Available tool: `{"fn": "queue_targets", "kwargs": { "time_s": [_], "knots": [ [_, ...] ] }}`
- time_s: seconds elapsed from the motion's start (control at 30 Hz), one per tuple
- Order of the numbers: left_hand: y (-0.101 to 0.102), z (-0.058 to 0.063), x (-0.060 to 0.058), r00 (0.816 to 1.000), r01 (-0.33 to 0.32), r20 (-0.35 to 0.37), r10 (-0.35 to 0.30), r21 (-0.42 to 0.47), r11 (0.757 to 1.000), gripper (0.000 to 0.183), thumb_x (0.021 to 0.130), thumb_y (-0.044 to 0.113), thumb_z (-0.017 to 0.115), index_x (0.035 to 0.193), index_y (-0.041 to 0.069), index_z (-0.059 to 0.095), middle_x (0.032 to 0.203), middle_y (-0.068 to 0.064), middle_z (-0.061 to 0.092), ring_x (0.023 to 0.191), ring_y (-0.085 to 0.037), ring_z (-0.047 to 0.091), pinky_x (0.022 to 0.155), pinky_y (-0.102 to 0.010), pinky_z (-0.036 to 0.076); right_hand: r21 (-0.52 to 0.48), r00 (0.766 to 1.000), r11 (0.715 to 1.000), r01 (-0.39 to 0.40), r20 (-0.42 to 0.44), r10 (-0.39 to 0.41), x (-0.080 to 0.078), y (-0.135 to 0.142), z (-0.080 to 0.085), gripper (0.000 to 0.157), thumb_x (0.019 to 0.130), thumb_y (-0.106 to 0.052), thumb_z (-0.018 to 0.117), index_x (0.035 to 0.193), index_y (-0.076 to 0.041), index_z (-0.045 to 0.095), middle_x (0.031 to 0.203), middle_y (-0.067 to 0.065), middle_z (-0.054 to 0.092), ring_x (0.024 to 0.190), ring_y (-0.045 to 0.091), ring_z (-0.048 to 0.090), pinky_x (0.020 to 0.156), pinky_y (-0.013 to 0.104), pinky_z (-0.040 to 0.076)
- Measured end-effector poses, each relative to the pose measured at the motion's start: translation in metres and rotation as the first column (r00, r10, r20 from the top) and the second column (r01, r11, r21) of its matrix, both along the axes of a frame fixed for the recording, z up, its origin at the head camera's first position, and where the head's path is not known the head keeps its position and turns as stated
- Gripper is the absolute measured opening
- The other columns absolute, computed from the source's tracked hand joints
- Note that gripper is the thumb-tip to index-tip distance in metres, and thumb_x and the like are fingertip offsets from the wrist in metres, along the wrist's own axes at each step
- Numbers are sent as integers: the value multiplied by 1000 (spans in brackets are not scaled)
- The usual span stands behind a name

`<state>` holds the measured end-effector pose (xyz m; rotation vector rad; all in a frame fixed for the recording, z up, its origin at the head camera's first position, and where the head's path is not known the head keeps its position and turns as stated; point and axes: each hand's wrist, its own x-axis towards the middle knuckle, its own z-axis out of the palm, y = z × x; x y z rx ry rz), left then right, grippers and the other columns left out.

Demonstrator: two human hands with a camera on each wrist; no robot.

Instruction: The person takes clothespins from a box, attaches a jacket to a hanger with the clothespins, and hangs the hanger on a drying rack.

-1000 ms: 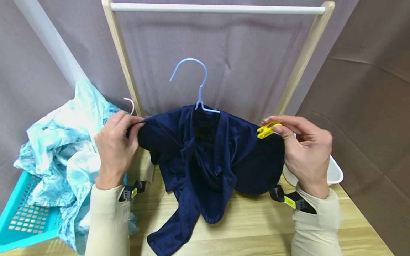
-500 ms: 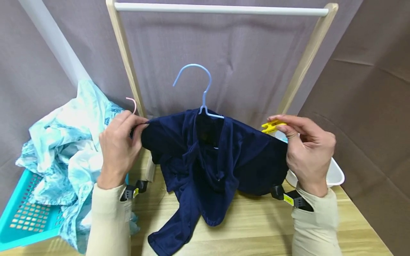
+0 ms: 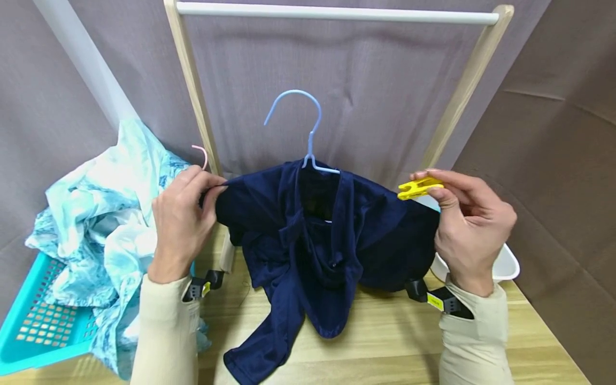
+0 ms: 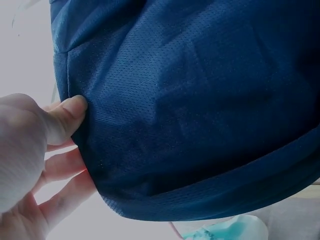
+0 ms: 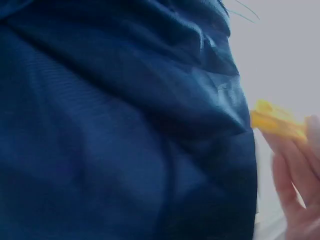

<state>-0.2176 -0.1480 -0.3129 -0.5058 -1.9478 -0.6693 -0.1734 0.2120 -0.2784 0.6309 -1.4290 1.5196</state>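
A navy jacket (image 3: 385,240) with a zip front hangs on a light blue hanger (image 3: 312,144), whose hook sticks up from the neck opening. My left hand (image 3: 180,219) pinches the jacket's shoulder edge at the left; in the left wrist view the thumb (image 4: 75,106) lies on the mesh fabric. Between thumb and fingertips, my right hand (image 3: 474,230) holds a yellow clothespin (image 3: 420,188) at the jacket's right shoulder edge. The right wrist view shows the clothespin (image 5: 277,121) close beside the cloth; whether they touch, I cannot tell. The hanger's arms are mostly hidden inside the jacket.
A wooden rack with a white rail (image 3: 337,12) stands behind the jacket. At left, a turquoise basket (image 3: 14,321) holds tie-dyed blue-and-white cloth (image 3: 110,214), near a pink hanger hook (image 3: 204,155). A white tub (image 3: 506,264) sits behind my right hand on the wooden table (image 3: 385,342).
The clothespin has moved slightly up and right, from in front of the shoulder to its upper edge. The hanger hook has dipped and risen a little. My left hand keeps its pinch.
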Motion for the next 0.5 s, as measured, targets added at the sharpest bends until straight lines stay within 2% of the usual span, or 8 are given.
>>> {"fn": "queue_targets", "kwargs": {
  "time_s": [0.07, 0.17, 0.2, 0.3, 0.37, 0.43, 0.5],
  "knots": [
    [-1, 0, 0, 1000, -9, -2, 9, -1, 1000, 6, 95, 7, 71, 90, 6, 75, 80, -10, 67, 73, -32, 64, 60, -45, 44, 152, 996, 988, 24, 81, -37, 0, 2, -3, 18, 82, 21, 69, 100, 20, 70, 94, 15, 79, 88, 17, 78, 85, 23, 59],
    [-2, 0, 0, 1000, -21, 1, 21, -3, 1000, 7, 95, 7, 70, 90, 5, 74, 80, -10, 68, 72, -32, 65, 59, -46, 44, 372, 975, 925, 82, 161, -152, -1, 6, -7, 29, 84, 18, 70, 110, 6, 75, 101, 9, 80, 95, 10, 75, 86, 18, 56],
    [-2, 0, 0, 1000, -24, 4, 24, -4, 1000, 8, 95, 8, 70, 90, 5, 75, 80, -10, 68, 72, -32, 65, 59, -46, 44, 414, 969, 906, 86, 179, -173, -2, 7, -8, 35, 84, 17, 71, 115, 2, 75, 104, 9, 79, 97, 10, 74, 88, 18, 55],
    [-2, 0, 0, 999, -30, 21, 30, -14, 999, 8, 96, 9, 70, 90, 5, 74, 81, -10, 68, 72, -32, 65, 60, -45, 44, 486, 953, 870, 81, 218, -211, -4, 13, -11, 56, 83, 14, 74, 134, -9, 67, 112, 11, 78, 106, 6, 72, 93, 15, 52],
    [-1, 0, 0, 999, -32, 24, 32, -16, 999, 7, 95, 8, 70, 90, 5, 74, 80, -10, 67, 72, -32, 64, 60, -45, 44, 523, 941, 849, 74, 244, -233, -5, 17, -12, 65, 83, 10, 76, 141, -15, 62, 112, 6, 79, 106, 1, 71, 93, 13, 51],
    [0, 0, 0, 999, -31, 20, 32, -20, 999, 5, 94, 8, 72, 91, 6, 75, 79, -9, 65, 71, -31, 63, 61, -45, 45, 557, 927, 827, 76, 266, -264, -5, 20, -12, 62, 84, 6, 78, 140, -17, 62, 108, -2, 79, 103, -2, 70, 92, 11, 50],
    [2, 0, 0, 1000, -23, 11, 23, -17, 1000, 2, 92, 6, 73, 91, 7, 75, 79, -10, 64, 74, -32, 64, 63, -45, 46, 582, 914, 809, 82, 280, -294, -5, 23, -12, 50, 86, 0, 78, 133, -16, 68, 101, -9, 79, 92, -4, 70, 84, 10, 50]
  ]
}}
